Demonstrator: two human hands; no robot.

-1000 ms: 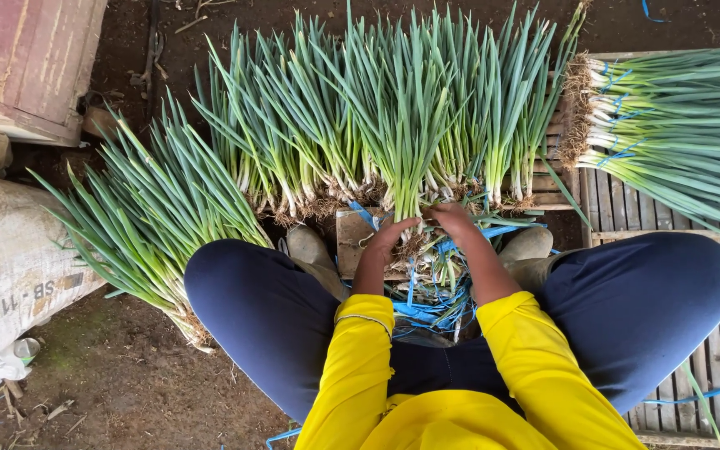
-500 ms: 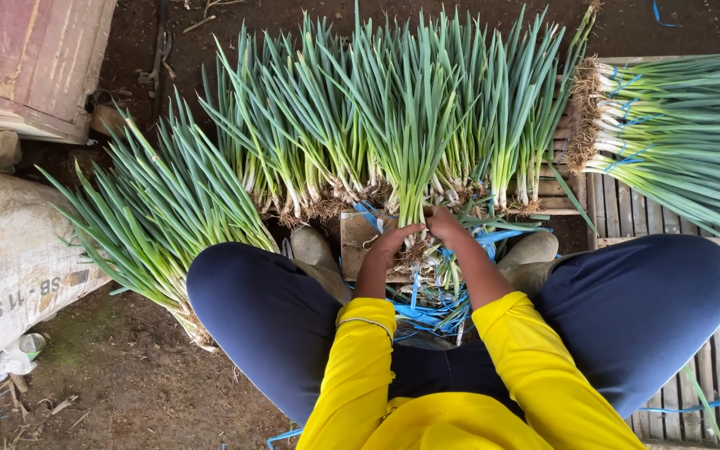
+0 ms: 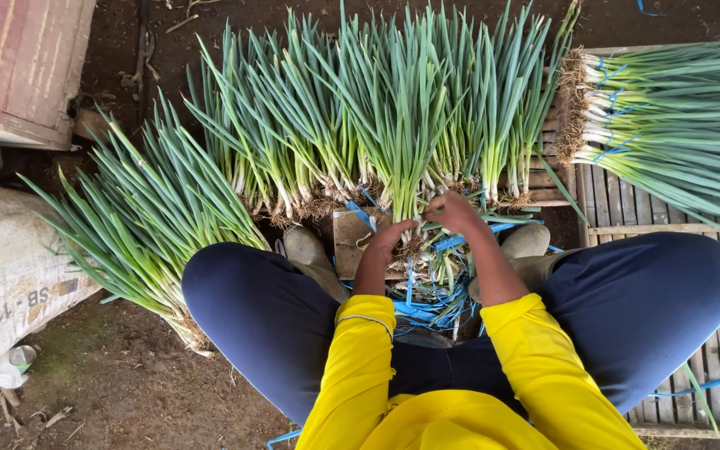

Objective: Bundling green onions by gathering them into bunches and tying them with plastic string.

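Left hand (image 3: 391, 239): closed around the root end of a green onion bunch (image 3: 406, 125).
Right hand (image 3: 453, 212): gripping the same bunch, just beside the left.
Bunch: upright between both hands, leaves pointing away.
Blue ties (image 3: 427, 304): loose heap directly below the hands.
Edges: knees hem both sides; wooden slats (image 3: 627, 208) lie right.

The fingertips of the left hand (image 3: 391, 239) and right hand (image 3: 453, 212) are buried among the roots of the bunch of green spring onions (image 3: 406, 125). The tied spring onion bundles on the slatted wooden pallet (image 3: 668, 125) run off the right edge.
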